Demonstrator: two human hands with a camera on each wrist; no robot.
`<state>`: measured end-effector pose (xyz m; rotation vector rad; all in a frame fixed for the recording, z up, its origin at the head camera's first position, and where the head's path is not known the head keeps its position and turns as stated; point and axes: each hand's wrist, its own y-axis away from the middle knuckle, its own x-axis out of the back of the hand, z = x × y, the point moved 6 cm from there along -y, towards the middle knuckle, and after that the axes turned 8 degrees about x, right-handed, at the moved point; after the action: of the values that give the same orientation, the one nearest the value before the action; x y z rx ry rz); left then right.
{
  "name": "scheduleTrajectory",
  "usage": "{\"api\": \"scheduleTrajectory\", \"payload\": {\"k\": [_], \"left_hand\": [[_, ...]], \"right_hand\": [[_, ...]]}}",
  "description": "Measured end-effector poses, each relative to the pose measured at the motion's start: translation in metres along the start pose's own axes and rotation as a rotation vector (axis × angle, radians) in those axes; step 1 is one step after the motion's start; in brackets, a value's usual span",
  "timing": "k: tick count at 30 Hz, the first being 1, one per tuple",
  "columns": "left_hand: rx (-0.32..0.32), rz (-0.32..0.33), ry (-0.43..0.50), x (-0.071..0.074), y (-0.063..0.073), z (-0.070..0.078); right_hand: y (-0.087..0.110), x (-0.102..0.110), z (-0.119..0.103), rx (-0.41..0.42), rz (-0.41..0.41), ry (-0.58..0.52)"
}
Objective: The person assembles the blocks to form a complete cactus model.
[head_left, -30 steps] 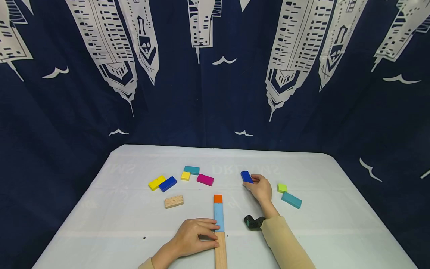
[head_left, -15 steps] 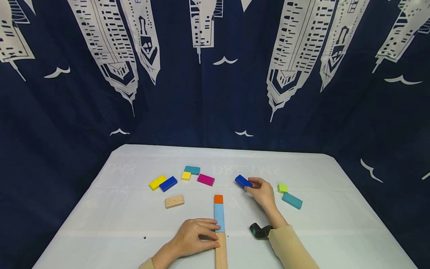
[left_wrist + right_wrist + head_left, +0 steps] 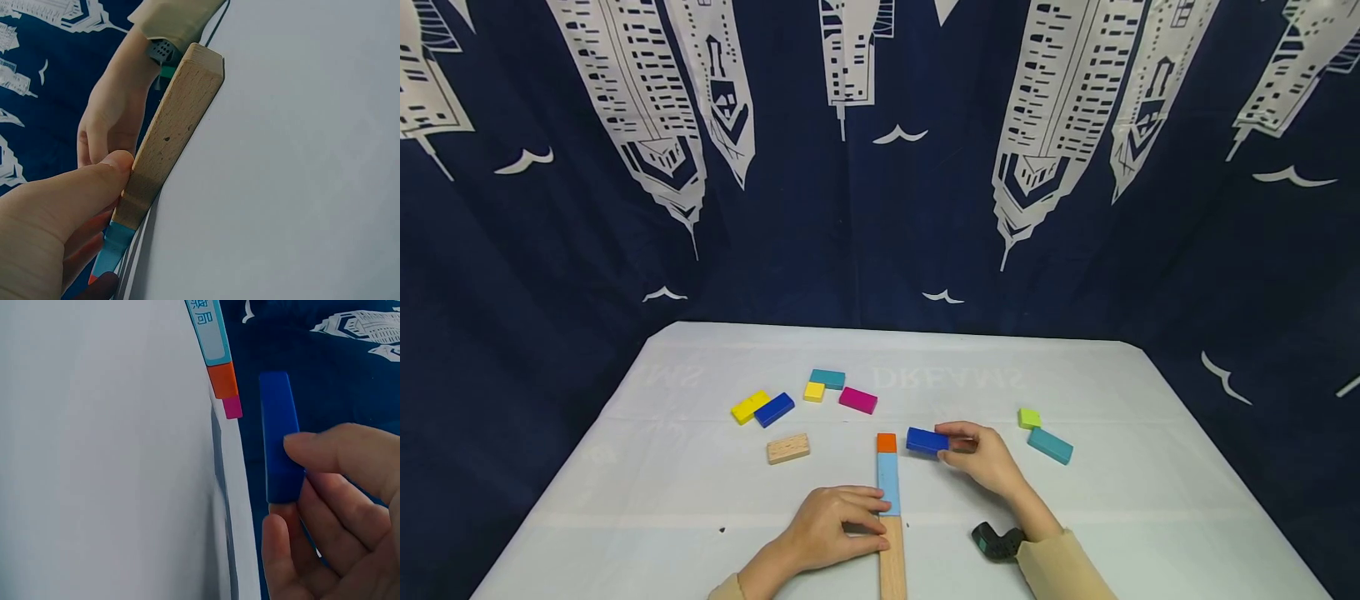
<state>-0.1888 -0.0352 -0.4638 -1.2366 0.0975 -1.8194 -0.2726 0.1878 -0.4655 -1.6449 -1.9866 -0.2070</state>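
Right hand: my right hand pinches a blue block by its right end, thumb on one side, fingers on the other.
Blue block: just right of the row's far end, a small gap short of the orange block. Can't tell if it touches the counter.
Left hand: my left hand is loosely spread, fingertips against the row's left edge; thumb at the long wooden block, a finger at the light blue block.
Row: straight, end to end, running away from me: long wooden nearest, light blue in the middle, orange farthest.
Left of row: a short wooden block on its own; beyond it a yellow block close against a second blue block.
Past row: small yellow block at the near side of a teal block, magenta block just right of them.
Far right: small green block at the end of a second teal block.
Right wrist: black device by the beige sleeve.
Backdrop: dark blue cloth, white buildings and birds.
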Motion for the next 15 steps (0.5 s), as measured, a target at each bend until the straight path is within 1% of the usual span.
{"api": "scheduleTrajectory", "payload": {"k": [4,11,15], "left_hand": [[0.005,-0.001,0.004,0.000,0.000,-0.001],[0.015,-0.005,0.015,0.000,0.000,-0.002],[0.016,-0.007,0.011,-0.001,0.000,-0.002]], "right_hand": [[0.006,-0.006,-0.002,0.043,-0.065,0.005],[0.010,-0.011,0.000,0.085,-0.139,-0.023],[0.010,-0.013,0.000,0.119,-0.171,-0.003]]}}
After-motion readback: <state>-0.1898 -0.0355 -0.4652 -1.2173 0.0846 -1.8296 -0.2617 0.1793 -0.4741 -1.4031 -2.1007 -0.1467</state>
